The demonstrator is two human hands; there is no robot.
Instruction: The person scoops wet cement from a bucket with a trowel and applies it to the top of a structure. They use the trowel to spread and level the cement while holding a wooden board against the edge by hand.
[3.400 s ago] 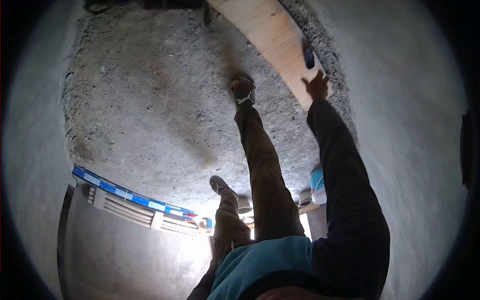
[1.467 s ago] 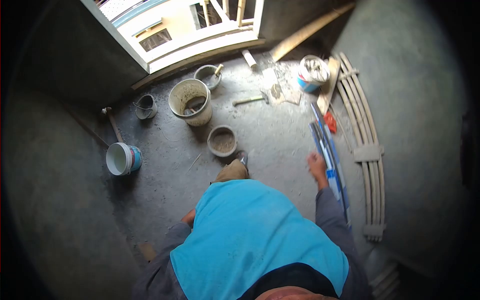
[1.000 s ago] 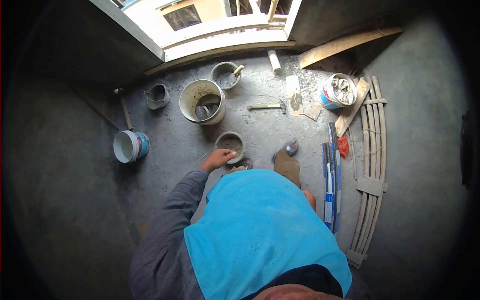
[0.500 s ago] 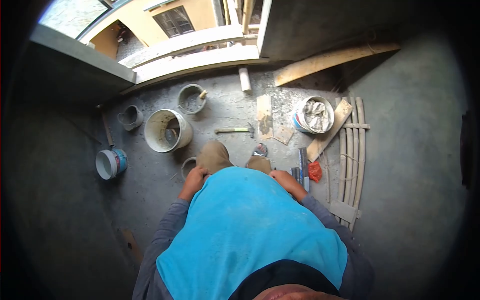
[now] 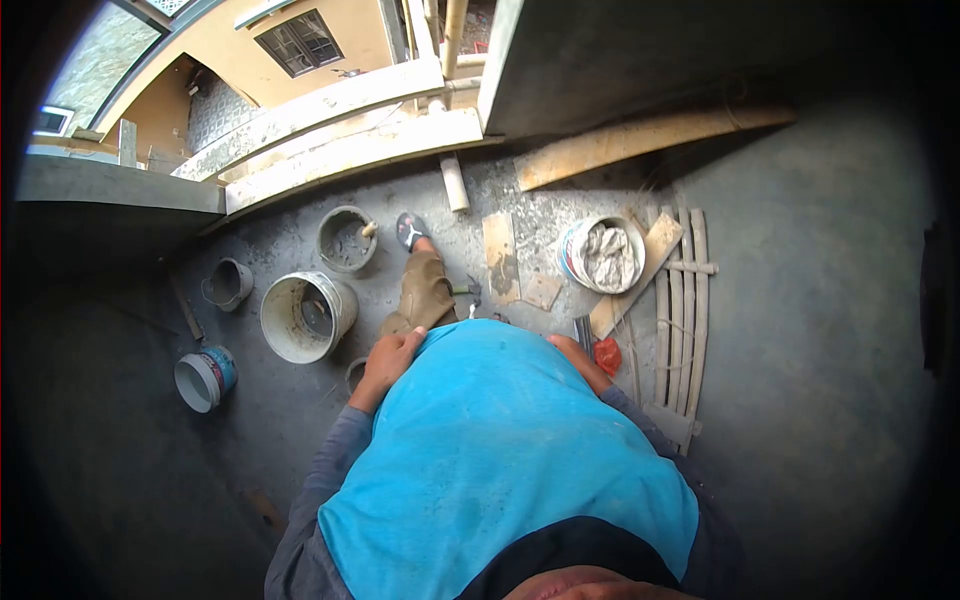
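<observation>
My left hand (image 5: 393, 362) is at my waist, beside the hem of the blue shirt (image 5: 500, 420) and the brown trousers (image 5: 426, 288). Its thumb lies along the hem and the fingers look curled; whatever they grip is hidden. At the other side of the shirt is my right hand (image 5: 578, 358), its fingers mostly covered by the cloth. A sandalled foot (image 5: 409, 231) is planted ahead of me. Between the leg and the boards, a hammer (image 5: 470, 291) shows only in part.
Left on the floor are a large white bucket (image 5: 343, 325), a mortar bucket (image 5: 325, 240), a small pail (image 5: 230, 285) and a tipped paint bucket (image 5: 206, 380). To the right stand a filled bucket (image 5: 638, 262), a leaning plank (image 5: 650, 148) and a bamboo ladder (image 5: 690, 330). A window opening lies ahead.
My left leg has stepped forward, its foot now close to the mortar bucket. The floor items have shifted left and lower in view. Both hands stay at my waist.
</observation>
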